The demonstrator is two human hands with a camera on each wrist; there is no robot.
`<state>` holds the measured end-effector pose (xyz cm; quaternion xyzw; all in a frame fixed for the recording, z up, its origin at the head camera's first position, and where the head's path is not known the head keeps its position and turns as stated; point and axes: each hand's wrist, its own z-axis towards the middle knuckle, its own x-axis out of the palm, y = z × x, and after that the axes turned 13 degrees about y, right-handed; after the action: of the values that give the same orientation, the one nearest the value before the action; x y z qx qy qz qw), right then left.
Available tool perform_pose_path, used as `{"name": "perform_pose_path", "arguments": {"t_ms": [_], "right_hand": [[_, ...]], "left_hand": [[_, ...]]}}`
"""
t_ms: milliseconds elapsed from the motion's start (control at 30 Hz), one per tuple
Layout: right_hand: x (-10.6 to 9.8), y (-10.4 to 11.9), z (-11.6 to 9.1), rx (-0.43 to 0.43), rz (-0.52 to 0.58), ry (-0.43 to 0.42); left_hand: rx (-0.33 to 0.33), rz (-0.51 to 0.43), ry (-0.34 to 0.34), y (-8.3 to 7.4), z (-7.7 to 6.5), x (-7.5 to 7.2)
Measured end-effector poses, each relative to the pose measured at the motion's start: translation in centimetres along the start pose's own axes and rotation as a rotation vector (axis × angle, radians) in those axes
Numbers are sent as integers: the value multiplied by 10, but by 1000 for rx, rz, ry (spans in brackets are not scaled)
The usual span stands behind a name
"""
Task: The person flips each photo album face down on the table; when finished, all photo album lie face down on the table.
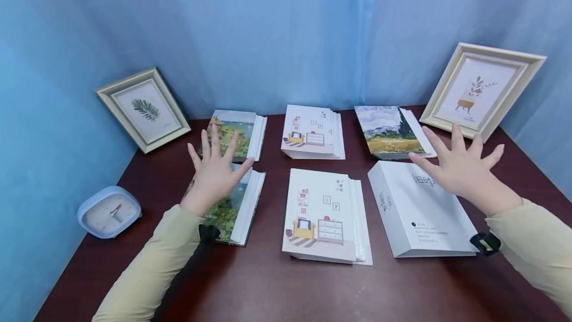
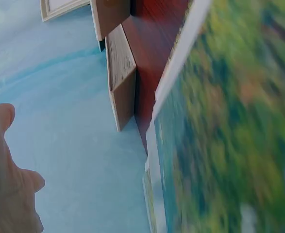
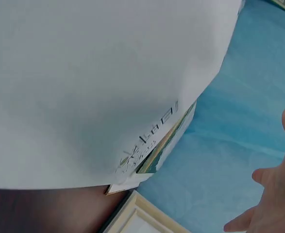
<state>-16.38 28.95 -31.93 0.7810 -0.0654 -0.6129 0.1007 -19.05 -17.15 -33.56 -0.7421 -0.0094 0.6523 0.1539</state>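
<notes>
In the head view my left hand [image 1: 211, 179] spreads its fingers above the near-left photo album [image 1: 241, 212], which has a green landscape cover and hides partly behind the hand. A similar landscape album [image 1: 243, 135] lies behind it. My right hand [image 1: 462, 170], fingers also spread, hovers over a thick white album [image 1: 429, 217] with dark lettering. Neither hand grips anything. Between them lies a white album [image 1: 315, 217] with a yellow armchair drawing, and a matching album [image 1: 310, 133] sits farther back. Beyond the right hand is an album with a painted wheat field [image 1: 386, 130].
A framed leaf picture [image 1: 145, 111] leans at the back left, and a framed plant picture [image 1: 480, 91] at the back right. A blue clock [image 1: 110, 212] stands on the left of the dark red table [image 1: 277, 292]. Blue curtains [image 1: 268, 39] hang behind and beside it.
</notes>
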Motion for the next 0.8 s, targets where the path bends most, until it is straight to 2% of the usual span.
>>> {"name": "perform_pose_path", "arguments": {"t_ms": [200,267,367,567,800], "right_hand": [[-7,0,15,-53,59,-76],[-10,2,21,-57,88,-79],[-15,3,31,-47,120,-36],[-25,-1,53,-5,226,85],[-33,-21,67,46,469,231]], "left_hand": [[28,-54,-32,-20,11,0],[37,-87,-30,-28,15,-1],[60,-157,-31,-41,23,-4],[123,-262,-75,-63,39,-10],[156,-406,-72,-83,58,-12]]}}
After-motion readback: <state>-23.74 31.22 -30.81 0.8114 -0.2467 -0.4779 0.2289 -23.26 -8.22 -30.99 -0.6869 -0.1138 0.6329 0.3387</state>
